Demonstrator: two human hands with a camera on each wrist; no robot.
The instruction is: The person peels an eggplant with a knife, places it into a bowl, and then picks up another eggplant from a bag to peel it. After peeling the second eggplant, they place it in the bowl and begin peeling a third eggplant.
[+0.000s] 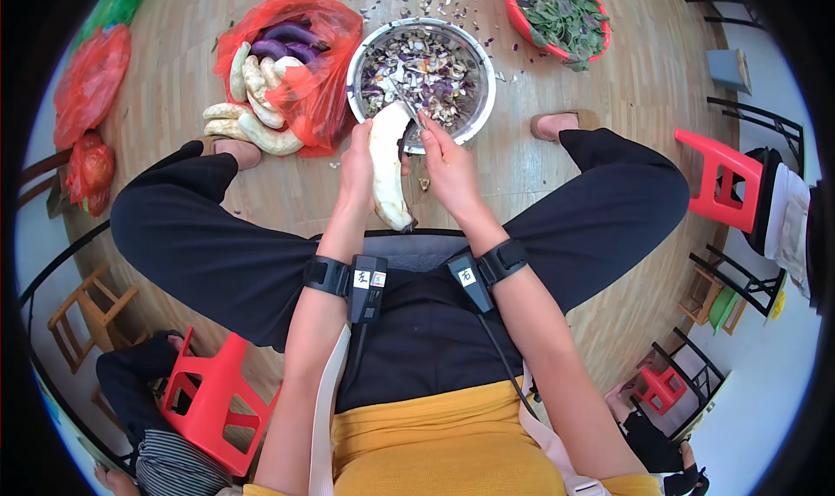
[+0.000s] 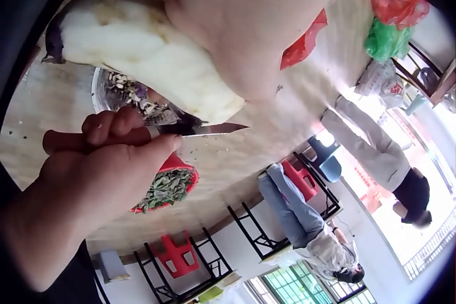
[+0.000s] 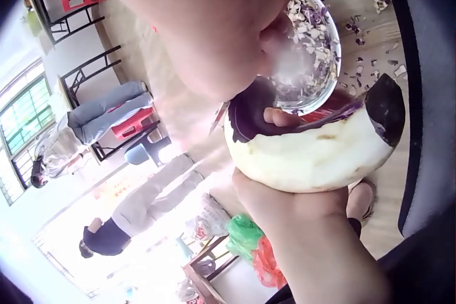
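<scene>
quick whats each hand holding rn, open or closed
Left hand: closed, holding the eggplant.
Right hand: closed, holding the knife.

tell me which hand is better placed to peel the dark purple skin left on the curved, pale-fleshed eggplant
Probably the right hand: it grips the brown-handled metal knife, the blade close to the dark skin. The left hand is busy holding the eggplant.
</scene>
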